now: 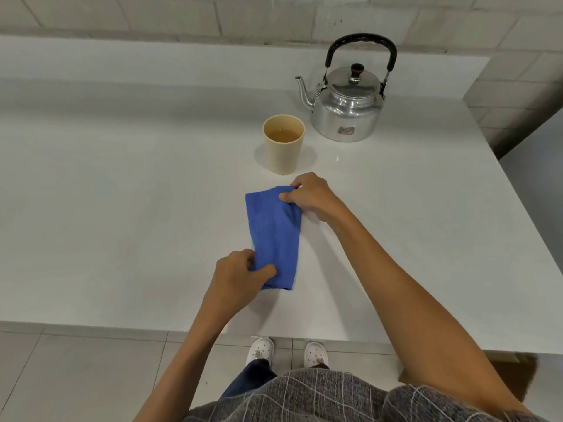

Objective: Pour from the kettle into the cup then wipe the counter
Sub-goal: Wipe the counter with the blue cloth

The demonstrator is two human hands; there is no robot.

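Observation:
A folded blue cloth (272,236) lies flat on the white counter (122,208), lengthwise away from me. My left hand (236,275) pinches its near left corner. My right hand (310,196) pinches its far right corner. Behind the cloth stands a beige cup (283,144) holding brownish liquid. A shiny metal kettle (347,108) with a black handle upright and its lid on sits to the right of the cup, spout pointing left.
A tiled wall (182,16) runs behind the counter. The counter's right edge (518,193) slants toward me and its front edge is just below my arms. My white shoes (260,351) stand on the tiled floor below.

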